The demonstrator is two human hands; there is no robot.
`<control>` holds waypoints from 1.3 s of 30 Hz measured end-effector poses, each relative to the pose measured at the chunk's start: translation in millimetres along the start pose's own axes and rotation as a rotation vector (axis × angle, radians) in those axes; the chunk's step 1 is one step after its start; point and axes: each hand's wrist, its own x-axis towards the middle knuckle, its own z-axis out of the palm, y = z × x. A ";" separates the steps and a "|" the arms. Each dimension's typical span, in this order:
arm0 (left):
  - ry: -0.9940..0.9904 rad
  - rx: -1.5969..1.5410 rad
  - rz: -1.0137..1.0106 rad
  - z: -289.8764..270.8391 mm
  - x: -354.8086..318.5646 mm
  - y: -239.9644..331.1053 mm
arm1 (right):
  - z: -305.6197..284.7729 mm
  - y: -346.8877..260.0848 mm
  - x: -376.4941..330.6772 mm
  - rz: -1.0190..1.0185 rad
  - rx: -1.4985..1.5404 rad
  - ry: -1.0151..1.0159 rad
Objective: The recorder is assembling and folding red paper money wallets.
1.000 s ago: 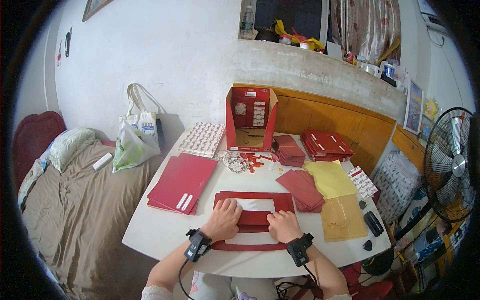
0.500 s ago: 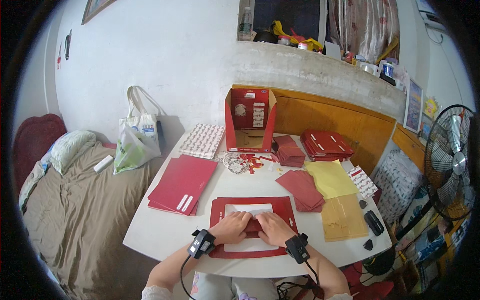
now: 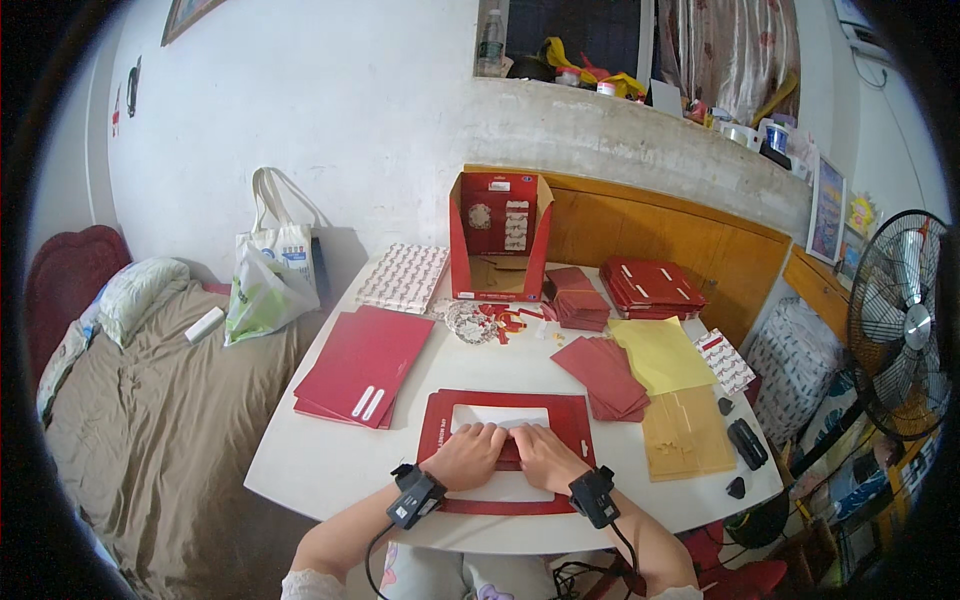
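My left hand [image 3: 468,455] and my right hand [image 3: 543,458] lie close together in front of me, fingers curled and thumbs nearly meeting. Between them shows a dark red paper piece [image 3: 509,458], mostly covered by the fingers; both hands grip it. Below it lies a white rectangular panel [image 3: 500,413], on top of a flat red printed card sheet [image 3: 572,412] near the table's front edge. Right of my hands fans a pile of red paper envelopes [image 3: 600,378].
Red sheets [image 3: 365,365] lie left on the white table [image 3: 340,465]. A red open-front box [image 3: 498,297] stands behind. Red packs [image 3: 652,285], yellow paper [image 3: 660,355], a tan sheet [image 3: 688,437] and a black object [image 3: 747,444] sit to the right. A fan [image 3: 900,325] stands far right.
My hands stay together on the red paper piece, the left wrist turned slightly. The white panel has shifted a little to the right. Nothing else has visibly moved.
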 end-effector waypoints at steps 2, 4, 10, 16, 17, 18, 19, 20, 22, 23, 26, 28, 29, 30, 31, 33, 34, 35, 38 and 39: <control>-0.031 -0.005 0.000 1.6 1.1 -0.4 | 2.8 2.2 0.0 0.017 0.012 -0.012; -0.031 -0.029 -0.010 3.4 2.0 0.6 | 0.3 1.3 0.1 0.014 0.048 -0.025; -0.054 0.005 -0.022 6.9 -0.6 1.9 | -19.9 -2.9 -8.0 -0.012 0.036 -0.123; 0.021 0.042 0.017 4.0 -4.3 4.8 | -4.8 2.6 -16.5 0.000 -0.094 -0.263; 0.090 0.026 0.047 7.0 -5.0 2.7 | -5.6 1.5 -16.1 0.006 -0.136 -0.309; 0.090 0.025 0.045 8.9 -5.5 0.6 | -6.1 -0.4 -15.1 0.005 -0.134 -0.310; 0.007 0.021 0.006 10.8 -6.1 -1.4 | -6.4 -2.9 -13.6 0.008 -0.148 -0.302; -0.076 0.014 -0.030 13.5 -5.6 -3.0 | -6.1 -3.8 -13.6 0.015 -0.163 -0.293; -0.107 0.004 -0.050 17.7 -3.4 -5.7 | -3.0 -2.4 -15.5 0.001 -0.141 -0.250; -0.135 -0.005 -0.066 19.7 -1.6 -6.4 | -2.2 -1.2 -17.2 -0.013 -0.124 -0.203; -0.010 0.043 -0.022 25.6 -1.5 -7.0 | -6.4 5.0 -13.4 0.059 -0.029 -0.198; -0.031 0.041 -0.053 24.2 -4.2 -7.4 | -7.6 11.4 -12.0 0.150 -0.294 0.032; -0.043 0.035 -0.083 23.0 -3.4 -5.8 | -11.7 20.0 -11.4 0.243 -0.295 0.125; -0.044 0.034 -0.080 20.9 -3.1 -3.6 | -14.1 28.3 -11.3 0.336 -0.294 0.217; -0.040 0.028 -0.107 17.4 -3.3 -1.0 | -16.1 34.0 -13.1 0.337 -0.294 0.218; -0.033 0.020 -0.126 15.1 -2.1 0.8 | -18.5 42.6 -15.6 0.553 -0.090 0.145; -0.030 -0.017 -0.139 15.0 -2.0 0.9 | -14.5 46.4 -15.6 0.555 -0.093 0.147; -0.027 -0.054 -0.153 14.4 -1.7 0.9 | -7.8 51.3 -16.3 0.559 0.071 0.248; -0.022 -0.112 -0.168 11.1 0.3 3.3 | 5.5 64.0 -15.7 0.600 0.360 0.401; -0.020 -0.111 -0.170 11.1 0.5 3.2 | 5.2 64.6 -13.7 0.699 0.634 0.467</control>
